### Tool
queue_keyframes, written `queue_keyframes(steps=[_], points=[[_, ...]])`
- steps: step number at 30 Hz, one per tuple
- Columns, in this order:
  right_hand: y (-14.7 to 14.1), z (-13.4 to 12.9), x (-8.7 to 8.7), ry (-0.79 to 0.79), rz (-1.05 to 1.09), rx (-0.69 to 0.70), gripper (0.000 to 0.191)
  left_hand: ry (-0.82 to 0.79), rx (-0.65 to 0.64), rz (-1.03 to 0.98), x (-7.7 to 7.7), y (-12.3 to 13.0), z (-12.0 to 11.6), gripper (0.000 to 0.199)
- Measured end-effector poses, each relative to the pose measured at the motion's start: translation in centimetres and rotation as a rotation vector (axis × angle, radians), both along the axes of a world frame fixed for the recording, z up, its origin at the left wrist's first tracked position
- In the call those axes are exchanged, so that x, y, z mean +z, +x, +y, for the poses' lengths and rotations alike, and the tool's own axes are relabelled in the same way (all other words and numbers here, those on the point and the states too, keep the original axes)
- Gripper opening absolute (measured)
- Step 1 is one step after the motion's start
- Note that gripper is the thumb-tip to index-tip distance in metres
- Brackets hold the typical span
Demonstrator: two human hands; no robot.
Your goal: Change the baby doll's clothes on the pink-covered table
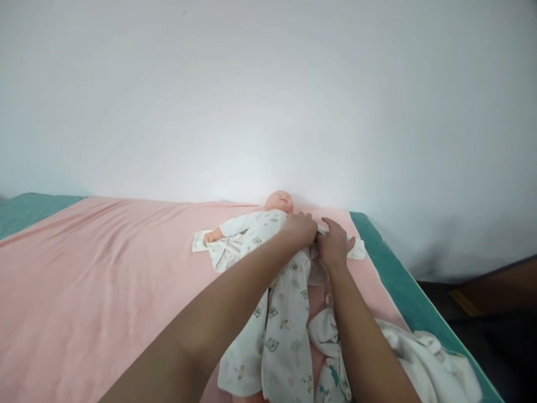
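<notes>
A baby doll (279, 201) lies on its back, its head close to the wall. It wears a white printed garment (289, 313) with long sleeves and legs. Another white garment (226, 254) is spread under its arms. My left hand (301, 228) is at the doll's chest and shoulder on the right side, fingers curled on the cloth. Right beside it, my right hand (333, 243) pinches the cloth near the doll's arm, with its index finger raised. The doll's arm on that side is mostly hidden by my hands.
A pink sheet (84, 291) covers a green mattress (394, 268) against a pale wall (260, 101). White clothes (432, 364) lie at the lower right, near the mattress edge. Beyond that edge is a dark area with a brown board (503, 285).
</notes>
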State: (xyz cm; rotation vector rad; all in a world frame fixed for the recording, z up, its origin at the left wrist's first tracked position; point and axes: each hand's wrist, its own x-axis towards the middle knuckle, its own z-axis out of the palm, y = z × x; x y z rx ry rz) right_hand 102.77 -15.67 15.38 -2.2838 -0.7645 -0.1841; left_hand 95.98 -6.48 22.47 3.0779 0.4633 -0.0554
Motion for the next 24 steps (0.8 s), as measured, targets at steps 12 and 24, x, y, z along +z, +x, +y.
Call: queue_keyframes(steps=[12, 24], points=[[1.6, -1.3, -0.6, 0.486, 0.217, -0.142, 0.044, 0.106, -0.025, 0.031, 1.2, 1.0, 2.0, 0.03], [4.7, -0.9, -3.9, 1.06, 0.612, -0.207, 0.037, 0.085, 0.001, -0.058, 3.3, -2.2, 2.9, 0.029]])
